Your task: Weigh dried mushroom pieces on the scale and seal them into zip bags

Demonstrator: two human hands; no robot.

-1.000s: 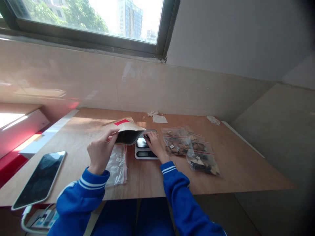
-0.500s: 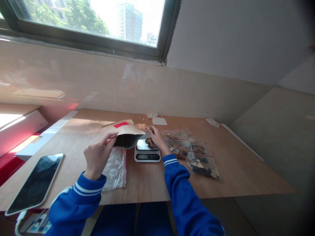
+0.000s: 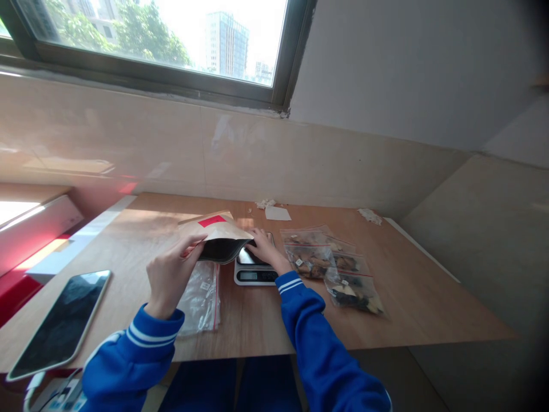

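A brown paper pouch (image 3: 227,230) with a red label and a dark lining hangs tilted, its mouth gaping toward me. My left hand (image 3: 174,272) pinches the pouch at its left rim. At the right corner of the mouth is my right hand (image 3: 265,250), fingers curled, their tips partly hidden at the opening; what they hold I cannot make out. Below both stands a small white kitchen scale (image 3: 257,277) with a lit display. Its plate is partly covered by the pouch and my right hand.
Several zip bags of dried brown slices (image 3: 315,260) lie right of the scale. Flat clear zip bags (image 3: 199,300) lie to its left. A tablet (image 3: 62,323) with a cable rests at the table's left edge. White paper (image 3: 278,213) lies near the wall.
My right hand has moved left and down from over the scale to the pouch's mouth. The dark dried pieces seen on the plate before no longer show there. The left hand stays put.
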